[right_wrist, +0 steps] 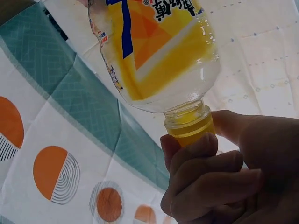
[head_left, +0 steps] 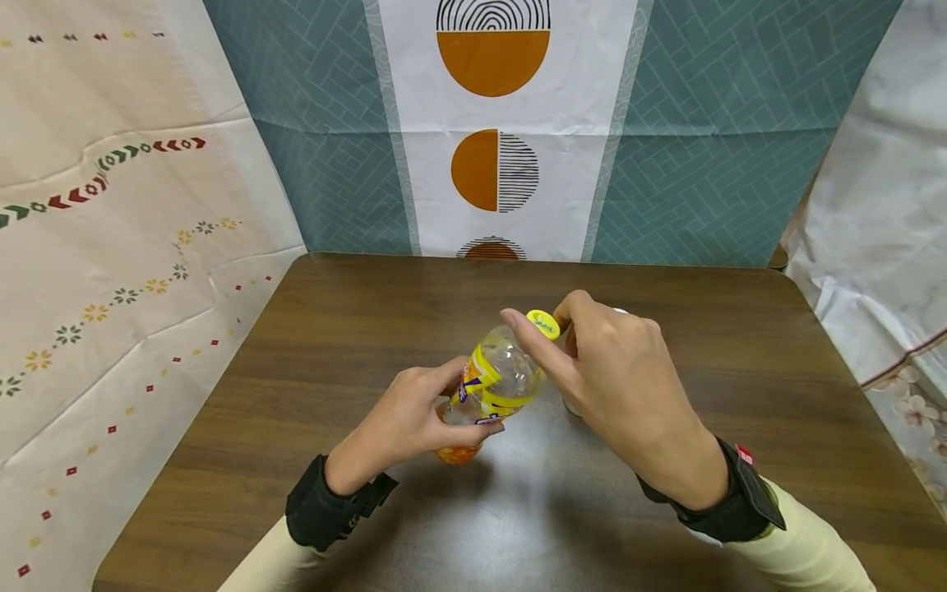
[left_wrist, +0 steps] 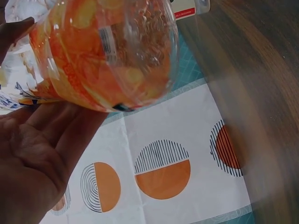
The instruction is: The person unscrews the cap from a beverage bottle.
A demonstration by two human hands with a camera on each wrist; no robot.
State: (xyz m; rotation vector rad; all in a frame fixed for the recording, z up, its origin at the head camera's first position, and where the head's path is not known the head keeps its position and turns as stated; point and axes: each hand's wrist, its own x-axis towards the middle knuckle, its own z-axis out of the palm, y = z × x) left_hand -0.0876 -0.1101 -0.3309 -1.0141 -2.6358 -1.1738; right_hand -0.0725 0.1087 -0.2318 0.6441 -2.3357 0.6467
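Observation:
A clear plastic bottle (head_left: pixel 510 368) with a yellow and orange label is held tilted above the table, its top leaning to the right. My left hand (head_left: pixel 422 415) grips it around the lower body, thumb on the near side. At its neck is a yellow cap (head_left: pixel 543 324), which my right hand (head_left: pixel 629 386) pinches between thumb and fingers. The right wrist view shows the cap (right_wrist: pixel 191 133) at the bottle's mouth, with the fingers curled about it. In the left wrist view, the bottle's orange base (left_wrist: pixel 117 56) fills the top, and whether liquid is inside I cannot tell.
Behind my right hand stands another object, mostly hidden; only a white bit of its top (head_left: pixel 620 310) shows. The left wrist view catches a container with a red and white label (left_wrist: pixel 184 13). A brown wooden table (head_left: pixel 355 312) lies below, with patterned cloths (head_left: pixel 333 164) hanging around it.

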